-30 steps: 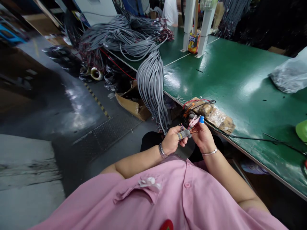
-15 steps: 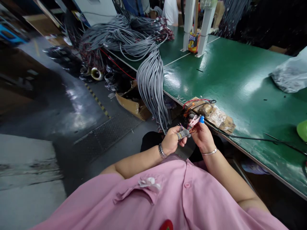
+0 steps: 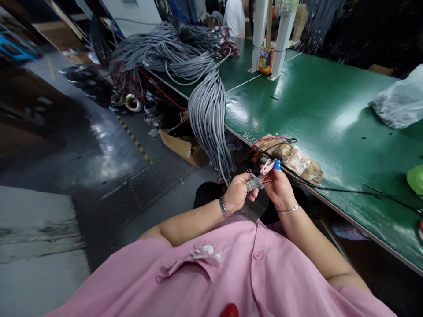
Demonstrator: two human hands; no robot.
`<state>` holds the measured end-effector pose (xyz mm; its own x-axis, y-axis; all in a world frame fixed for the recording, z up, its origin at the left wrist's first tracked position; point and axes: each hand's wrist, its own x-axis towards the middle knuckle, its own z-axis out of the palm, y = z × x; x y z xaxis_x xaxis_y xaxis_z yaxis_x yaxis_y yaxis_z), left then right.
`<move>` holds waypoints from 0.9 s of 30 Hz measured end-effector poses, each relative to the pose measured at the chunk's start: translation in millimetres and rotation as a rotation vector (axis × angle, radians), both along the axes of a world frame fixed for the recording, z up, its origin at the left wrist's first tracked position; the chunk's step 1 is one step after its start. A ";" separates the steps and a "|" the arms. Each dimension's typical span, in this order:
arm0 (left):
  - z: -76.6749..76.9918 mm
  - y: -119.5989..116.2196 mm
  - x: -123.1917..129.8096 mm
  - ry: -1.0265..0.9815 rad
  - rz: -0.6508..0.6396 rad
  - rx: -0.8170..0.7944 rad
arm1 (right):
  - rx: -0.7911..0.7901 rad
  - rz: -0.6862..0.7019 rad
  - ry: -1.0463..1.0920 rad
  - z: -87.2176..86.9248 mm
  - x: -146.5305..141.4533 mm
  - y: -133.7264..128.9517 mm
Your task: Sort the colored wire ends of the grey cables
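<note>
Together, just beside the near edge of the green desk, the left hand and right hand hold thin multicoloured wires between narrowed fingers; grey cables drape over the desk's edge.

My left arm bends at the elbow and slants forward to the right; my right arm mirrors it, slanting forward to the left. I have the left grip curled closed, its thumb laid across the top; just beside it, the right grip pinches, its thumb pointing forward and palm turned inward.
</note>
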<state>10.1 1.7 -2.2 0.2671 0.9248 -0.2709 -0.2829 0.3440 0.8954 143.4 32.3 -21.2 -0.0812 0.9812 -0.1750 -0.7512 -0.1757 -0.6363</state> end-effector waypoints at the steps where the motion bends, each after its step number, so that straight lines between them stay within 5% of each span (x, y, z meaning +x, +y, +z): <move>1: 0.3 0.2 0.6 0.003 0.002 0.000 | 0.005 0.001 -0.005 -0.2 0.0 0.2; 17: 2.2 -11.5 -2.0 0.018 0.034 0.082 | -0.058 0.084 0.053 4.2 4.3 -5.1; 27: 7.4 -8.6 -2.5 -0.036 0.040 0.015 | -0.014 -0.010 -0.092 -3.9 8.7 -3.9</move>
